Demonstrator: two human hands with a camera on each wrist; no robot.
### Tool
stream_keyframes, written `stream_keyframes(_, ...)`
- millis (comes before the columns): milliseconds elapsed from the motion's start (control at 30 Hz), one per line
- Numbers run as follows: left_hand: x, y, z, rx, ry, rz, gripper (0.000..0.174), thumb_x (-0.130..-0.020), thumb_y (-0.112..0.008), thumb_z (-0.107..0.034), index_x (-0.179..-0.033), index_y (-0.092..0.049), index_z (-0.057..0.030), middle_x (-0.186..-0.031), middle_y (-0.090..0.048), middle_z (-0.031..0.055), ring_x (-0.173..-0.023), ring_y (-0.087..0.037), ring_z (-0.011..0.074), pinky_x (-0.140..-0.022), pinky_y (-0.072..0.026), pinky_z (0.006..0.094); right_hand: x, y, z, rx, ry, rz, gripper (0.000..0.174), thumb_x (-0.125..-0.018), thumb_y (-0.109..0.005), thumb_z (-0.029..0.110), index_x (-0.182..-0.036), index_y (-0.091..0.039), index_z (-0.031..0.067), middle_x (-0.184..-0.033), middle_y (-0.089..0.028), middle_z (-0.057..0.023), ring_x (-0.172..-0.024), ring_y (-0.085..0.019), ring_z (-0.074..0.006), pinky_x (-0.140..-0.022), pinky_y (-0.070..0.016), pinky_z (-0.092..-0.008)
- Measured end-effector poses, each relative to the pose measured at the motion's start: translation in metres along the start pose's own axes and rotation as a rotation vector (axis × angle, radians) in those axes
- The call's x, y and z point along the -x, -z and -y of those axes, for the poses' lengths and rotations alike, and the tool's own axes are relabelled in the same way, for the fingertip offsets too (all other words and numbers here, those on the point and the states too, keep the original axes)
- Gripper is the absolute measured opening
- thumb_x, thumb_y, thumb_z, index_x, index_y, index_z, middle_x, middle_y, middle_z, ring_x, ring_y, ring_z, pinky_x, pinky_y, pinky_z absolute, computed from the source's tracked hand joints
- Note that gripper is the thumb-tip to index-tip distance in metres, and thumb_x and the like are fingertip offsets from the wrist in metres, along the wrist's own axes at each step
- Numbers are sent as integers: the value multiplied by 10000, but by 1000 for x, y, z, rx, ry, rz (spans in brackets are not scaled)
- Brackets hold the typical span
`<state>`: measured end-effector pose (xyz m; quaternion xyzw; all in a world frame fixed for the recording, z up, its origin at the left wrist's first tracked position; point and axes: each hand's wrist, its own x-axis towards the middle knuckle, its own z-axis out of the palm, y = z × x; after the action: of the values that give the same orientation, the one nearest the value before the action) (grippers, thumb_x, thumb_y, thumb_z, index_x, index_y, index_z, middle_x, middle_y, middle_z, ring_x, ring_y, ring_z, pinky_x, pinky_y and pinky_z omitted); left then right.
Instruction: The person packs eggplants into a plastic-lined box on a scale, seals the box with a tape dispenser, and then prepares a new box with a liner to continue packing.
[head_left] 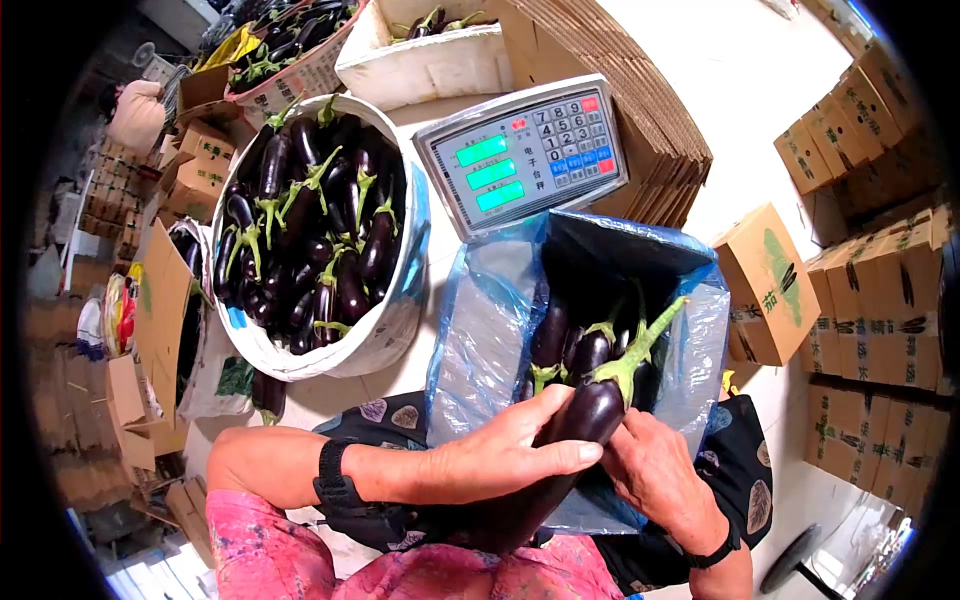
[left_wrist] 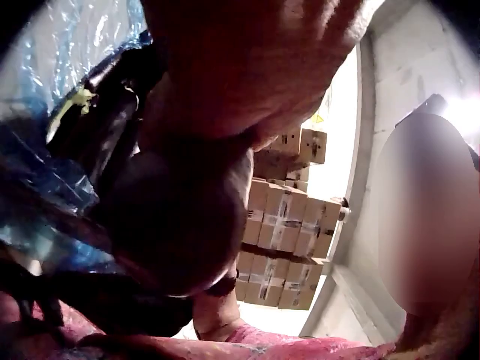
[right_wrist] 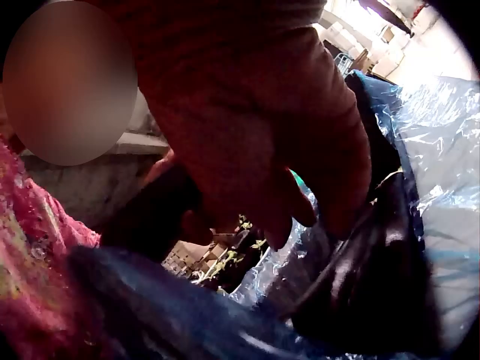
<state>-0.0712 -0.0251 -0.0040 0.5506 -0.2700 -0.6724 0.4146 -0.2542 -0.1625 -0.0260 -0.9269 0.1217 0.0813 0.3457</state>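
Note:
A large dark eggplant [head_left: 590, 415] with a long green stem lies slanted over the lined box, its lower end near the person's lap. My left hand [head_left: 500, 450] grips it from the left, the thumb laid across its top. Close against its right side is my right hand [head_left: 655, 475], fingers loosely bent and pointing down in the right wrist view, the nearest touching the eggplant. Below, several eggplants [head_left: 550, 335] lie in a box lined with clear blue plastic [head_left: 490, 300]. The left wrist view shows the held eggplant [left_wrist: 180, 225] dark and large under the hand.
To the left stands a white tub [head_left: 395, 330] heaped with eggplants. An electronic scale display [head_left: 470, 150] is just beyond the lined box. Flattened cardboard [head_left: 660, 130] leans behind it. A carton [head_left: 770, 285] and stacked cartons [head_left: 880, 310] stand to the right; a foam box [head_left: 430, 75] is at the back.

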Motion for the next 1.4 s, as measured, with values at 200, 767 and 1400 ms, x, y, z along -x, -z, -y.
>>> stream_keyframes(200,-3,7,2,138,43,-46,549,-980,-605,-301,-1407,-400,-22,-1180,-524,46,-1093,-471,121,-957,-409,288,-2,-3,0,33,-18,25,451,-849,-673,130,-1263,-539,14,-1014,-604,-167,-900,-611,-360,-773,-512,-450)
stream_keyframes(767,49,194,-13,-733,-340,-1003,615,-868,-699,-291,-1372,-501,0,-1176,-635,106,-1030,-600,180,-920,-467,300,10,1,-21,130,-84,-165,402,-838,-700,154,-1197,-567,33,-885,-586,-156,-834,-605,-361,-700,-495,-465)
stream_keyframes(1400,45,130,-27,-182,-332,-692,476,-934,-593,-292,-1305,-534,0,-1023,-632,40,-885,-594,94,-793,-480,239,6,-6,-24,55,3,-292,384,-885,-706,255,-1148,-591,0,-991,-633,-220,-789,-640,-386,-702,-507,-447)
